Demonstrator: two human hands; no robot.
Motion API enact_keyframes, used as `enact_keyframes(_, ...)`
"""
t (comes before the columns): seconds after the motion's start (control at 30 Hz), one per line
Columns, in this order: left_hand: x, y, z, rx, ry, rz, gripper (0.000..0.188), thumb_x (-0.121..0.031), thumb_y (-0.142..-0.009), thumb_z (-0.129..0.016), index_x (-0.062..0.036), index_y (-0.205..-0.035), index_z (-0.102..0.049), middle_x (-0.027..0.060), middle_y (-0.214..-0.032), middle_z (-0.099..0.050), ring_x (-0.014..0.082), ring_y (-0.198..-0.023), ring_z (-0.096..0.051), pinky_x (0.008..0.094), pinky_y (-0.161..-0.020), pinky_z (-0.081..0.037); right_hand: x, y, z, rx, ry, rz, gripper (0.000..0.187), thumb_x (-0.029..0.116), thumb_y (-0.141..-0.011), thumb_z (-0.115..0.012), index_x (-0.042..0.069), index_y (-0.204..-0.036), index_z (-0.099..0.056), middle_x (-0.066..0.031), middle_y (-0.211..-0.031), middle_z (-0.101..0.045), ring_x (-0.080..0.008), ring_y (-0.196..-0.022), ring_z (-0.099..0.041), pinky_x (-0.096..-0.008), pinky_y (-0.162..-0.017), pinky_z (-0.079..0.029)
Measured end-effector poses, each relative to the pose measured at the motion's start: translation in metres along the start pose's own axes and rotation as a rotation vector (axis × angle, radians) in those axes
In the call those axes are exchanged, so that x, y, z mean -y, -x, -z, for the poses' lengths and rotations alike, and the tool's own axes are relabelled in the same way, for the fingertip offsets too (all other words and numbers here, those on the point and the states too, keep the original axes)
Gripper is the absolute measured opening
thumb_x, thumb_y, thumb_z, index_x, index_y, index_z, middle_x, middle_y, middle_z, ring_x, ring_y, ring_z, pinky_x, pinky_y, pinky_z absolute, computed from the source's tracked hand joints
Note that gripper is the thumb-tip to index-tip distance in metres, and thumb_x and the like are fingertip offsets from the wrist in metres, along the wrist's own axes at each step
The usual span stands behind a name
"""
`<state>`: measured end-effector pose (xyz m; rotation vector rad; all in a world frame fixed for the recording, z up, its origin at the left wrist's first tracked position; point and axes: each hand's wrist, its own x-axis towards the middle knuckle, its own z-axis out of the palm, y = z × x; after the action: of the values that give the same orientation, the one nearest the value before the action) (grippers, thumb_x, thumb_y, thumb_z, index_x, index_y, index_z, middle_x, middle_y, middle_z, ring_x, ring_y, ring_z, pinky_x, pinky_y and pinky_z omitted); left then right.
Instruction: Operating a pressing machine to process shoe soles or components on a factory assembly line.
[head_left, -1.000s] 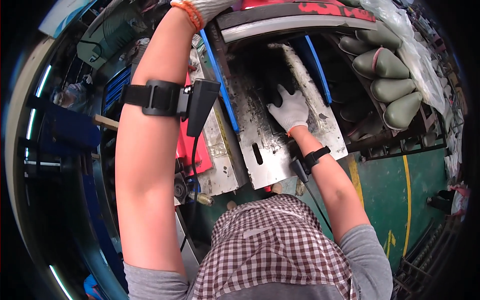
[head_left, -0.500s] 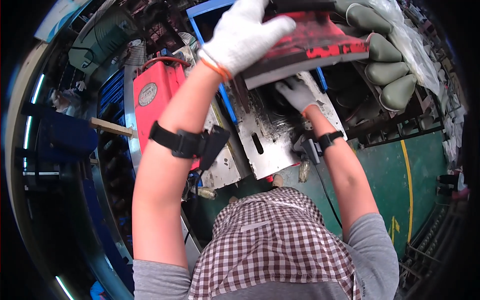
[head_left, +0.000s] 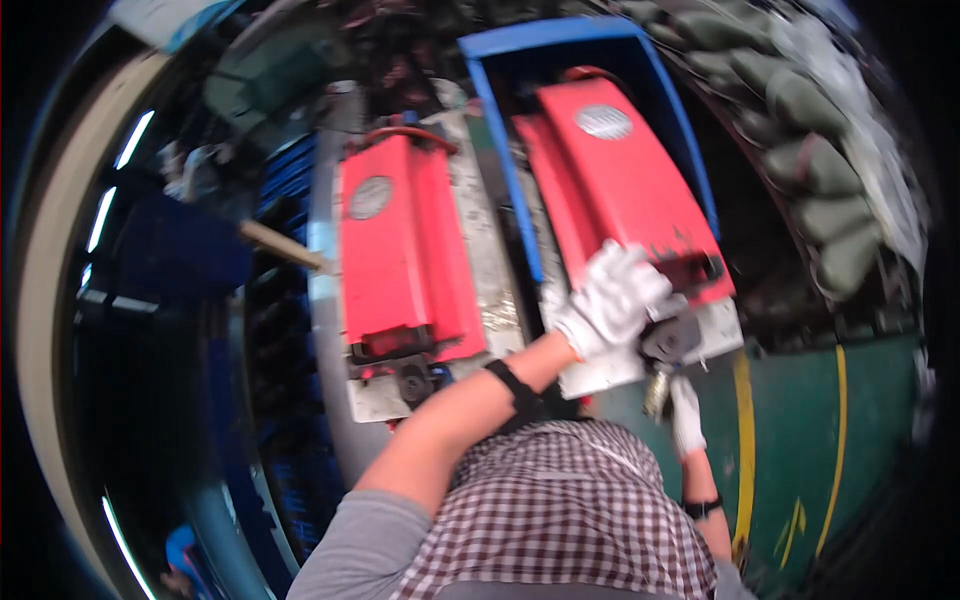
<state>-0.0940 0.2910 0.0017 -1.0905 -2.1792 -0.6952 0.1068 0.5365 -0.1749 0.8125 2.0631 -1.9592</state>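
A red machine cover (head_left: 640, 160) with an oval grey plate lies lowered inside a blue frame (head_left: 540, 40). My left hand (head_left: 615, 300), in a white knit glove, rests on the cover's front end beside a dark recess (head_left: 690, 270); its fingers look loosely spread and are slightly blurred. Below the recess is a round dark fitting (head_left: 672, 340). A brass-coloured part (head_left: 657, 392) hangs under the machine's front edge. Close beside it is my gloved right hand (head_left: 688, 415), seen edge-on, its grip unclear.
A second red-covered machine (head_left: 400, 250) stands to the left. Several green-grey boot-shaped forms (head_left: 830, 180) line a rack at the right, with clear plastic sheeting (head_left: 860, 110) over them. The green floor (head_left: 790, 430) carries yellow lines. A wooden bar (head_left: 285, 245) juts out at the left.
The raised red cover has come down onto the machine. My left hand has moved down with it toward me. My right hand has left the machine's inside for below its front edge. The view has shifted.
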Motion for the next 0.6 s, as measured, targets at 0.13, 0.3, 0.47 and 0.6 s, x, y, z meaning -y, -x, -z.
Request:
enact_keyframes(0.13, 0.003, 0.043, -0.027, 0.074, -0.004, -0.036, 0.023, -0.023, -0.070, -0.065, -0.0177, -0.092, -0.063, 0.0025, -0.090, -0.057, 0.0269, -0.099, -0.060, 0.0478, -0.088, -0.048, 0.063, 0.055, -0.029, 0.382, -0.824, -0.399, 0.060, 0.066, -0.105, -0.044, 0.021, -0.143, -0.054, -0.0088, -0.104, -0.069, -0.0260, -0.078, -0.066, -0.0405, -0.062, -0.054)
enact_keyframes(0.3, 0.001, 0.040, -0.032, -0.045, 0.038, -0.050, 0.035, -0.019, -0.067, -0.067, -0.0105, -0.101, -0.064, 0.0059, -0.097, -0.060, 0.0303, -0.103, -0.060, 0.0526, -0.091, -0.049, 0.060, 0.027, 0.015, 0.240, -0.665, -0.497, 0.058, 0.072, -0.099, -0.051, 0.019, -0.118, -0.066, 0.0020, -0.064, -0.060, -0.0149, -0.048, -0.050, -0.0287, -0.046, -0.041)
enact_keyframes(0.47, 0.004, 0.039, -0.026, -0.048, 0.075, -0.058, 0.041, -0.016, -0.065, -0.068, -0.0082, -0.105, -0.063, 0.0073, -0.100, -0.060, 0.0327, -0.103, -0.059, 0.0543, -0.092, -0.048, 0.101, -0.012, 0.036, -0.089, -0.932, -0.132, 0.057, 0.063, -0.104, -0.051, 0.020, -0.140, -0.059, 0.0036, -0.076, -0.062, -0.0119, -0.058, -0.056, -0.0273, -0.049, -0.046)
enact_keyframes(0.6, -0.006, 0.039, 0.012, 0.001, 0.134, -0.020, 0.045, -0.011, -0.063, -0.070, -0.0047, -0.107, -0.064, 0.0120, -0.105, -0.061, 0.0364, -0.106, -0.059, 0.0528, -0.093, -0.048, 0.083, -0.009, 0.029, -0.287, -0.326, 0.299, 0.051, 0.045, -0.109, -0.051, 0.014, -0.150, -0.052, 0.0023, -0.078, -0.056, -0.0087, -0.065, -0.053, -0.0248, -0.056, -0.044)
